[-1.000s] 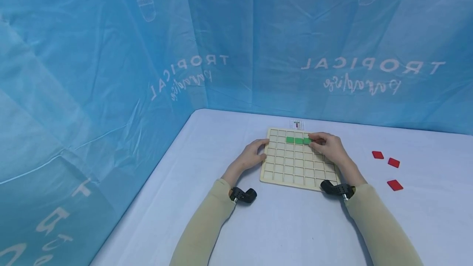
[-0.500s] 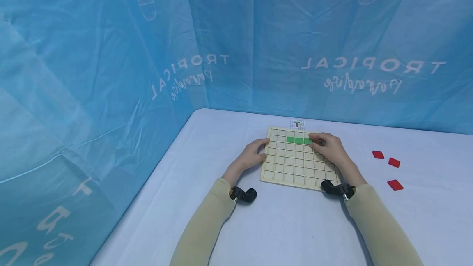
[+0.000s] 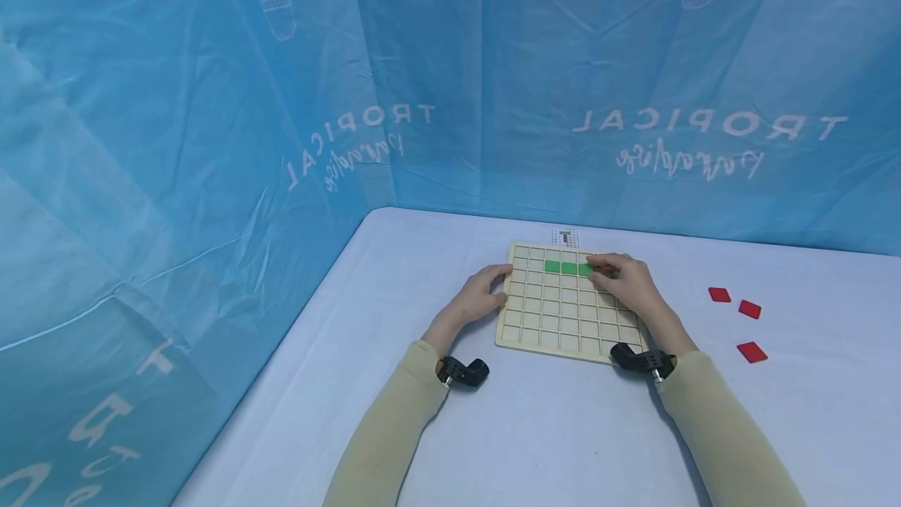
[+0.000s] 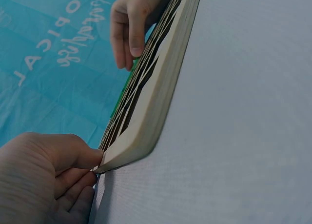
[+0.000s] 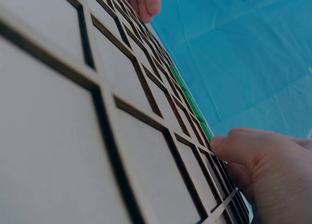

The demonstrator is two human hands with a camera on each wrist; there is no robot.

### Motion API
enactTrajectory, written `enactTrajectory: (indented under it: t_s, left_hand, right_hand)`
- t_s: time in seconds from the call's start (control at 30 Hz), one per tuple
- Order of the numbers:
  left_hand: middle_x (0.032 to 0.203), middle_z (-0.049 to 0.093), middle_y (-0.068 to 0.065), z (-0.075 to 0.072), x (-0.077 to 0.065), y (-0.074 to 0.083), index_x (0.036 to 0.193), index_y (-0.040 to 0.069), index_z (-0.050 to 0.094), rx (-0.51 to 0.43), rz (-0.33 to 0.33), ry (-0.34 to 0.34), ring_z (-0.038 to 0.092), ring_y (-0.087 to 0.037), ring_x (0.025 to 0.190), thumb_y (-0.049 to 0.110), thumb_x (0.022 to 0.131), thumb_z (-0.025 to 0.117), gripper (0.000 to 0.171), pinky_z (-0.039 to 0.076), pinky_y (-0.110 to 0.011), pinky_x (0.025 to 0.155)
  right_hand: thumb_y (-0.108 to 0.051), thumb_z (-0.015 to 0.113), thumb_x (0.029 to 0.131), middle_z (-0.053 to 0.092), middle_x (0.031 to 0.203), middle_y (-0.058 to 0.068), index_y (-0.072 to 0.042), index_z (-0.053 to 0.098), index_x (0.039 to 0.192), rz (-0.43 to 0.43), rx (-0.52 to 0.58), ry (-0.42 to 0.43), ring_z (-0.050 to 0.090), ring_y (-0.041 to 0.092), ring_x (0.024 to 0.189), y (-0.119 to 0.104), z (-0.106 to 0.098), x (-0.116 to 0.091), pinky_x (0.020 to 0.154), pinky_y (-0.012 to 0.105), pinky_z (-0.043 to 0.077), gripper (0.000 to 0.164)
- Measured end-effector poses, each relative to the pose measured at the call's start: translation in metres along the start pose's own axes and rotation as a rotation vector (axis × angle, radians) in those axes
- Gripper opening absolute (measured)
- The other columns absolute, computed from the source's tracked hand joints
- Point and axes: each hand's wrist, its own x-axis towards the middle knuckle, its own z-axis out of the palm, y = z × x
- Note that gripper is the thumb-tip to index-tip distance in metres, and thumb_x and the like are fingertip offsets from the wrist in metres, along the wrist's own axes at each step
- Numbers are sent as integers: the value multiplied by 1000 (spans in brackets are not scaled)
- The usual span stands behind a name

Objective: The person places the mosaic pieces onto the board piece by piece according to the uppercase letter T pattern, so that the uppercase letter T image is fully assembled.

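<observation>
A pale wooden grid board [image 3: 551,321] lies on the table. Green square tiles [image 3: 568,267] form a short row in a grid line near its far side. My right hand [image 3: 629,280] is at the right end of that row, with thumb and index finger on the end tile [image 5: 206,132]; the fingers partly cover it. At the board's left edge, my left hand [image 3: 479,296] holds on with thumb and fingers. In the left wrist view, the thumb of my left hand [image 4: 53,160] rests at the board's corner and the other fingers bend below it.
Three red tiles [image 3: 750,309] lie apart on the white tablecloth [image 3: 535,429], right of the board. A small printed grid card [image 3: 565,238] lies just beyond the board's far edge. Blue curtains [image 3: 422,100] hang behind and to the left.
The end green tile looks slightly more level with its row than a second ago. Both hands and the board stay almost in place.
</observation>
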Motion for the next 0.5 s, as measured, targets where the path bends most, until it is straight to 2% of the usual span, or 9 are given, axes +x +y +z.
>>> enactTrajectory:
  t_s: [0.13, 0.3, 0.37, 0.5]
  left_hand:
    - [146, 39, -6, 1, 0, -2, 144, 9, 39, -5, -2, 0, 30, -19, 137, 7, 90, 55, 57, 25, -29, 112]
    - [146, 38, -7, 1, 0, -3, 144, 8, 38, -4, 1, -8, 30, -19, 137, 7, 90, 55, 57, 25, -30, 112]
    - [146, 38, -7, 1, 0, -2, 144, 8, 38, -3, 6, -8, 30, -19, 137, 7, 90, 55, 56, 24, -30, 112]
    - [146, 38, -8, -1, 0, -1, 144, 7, 38, -9, 5, -7, 29, -20, 137, 7, 90, 56, 57, 24, -31, 112]
  right_hand:
    - [-12, 67, 88, 64, 111, 16, -2, 63, 120, 20, 28, 5, 58, 32, 101, 0, 1, -1, 88, 48, 48, 33]
    - [-18, 66, 90, 62, 115, 15, -4, 62, 122, 98, 139, 48, 58, 31, 105, -4, -4, -5, 90, 46, 48, 35]
    - [-21, 65, 91, 62, 118, 13, -5, 62, 123, 107, 186, 83, 57, 29, 106, -8, -9, -5, 90, 41, 49, 36]
    - [-22, 64, 91, 62, 120, 13, -2, 61, 124, 47, 277, 146, 57, 23, 106, -19, -22, -3, 85, 21, 50, 38]
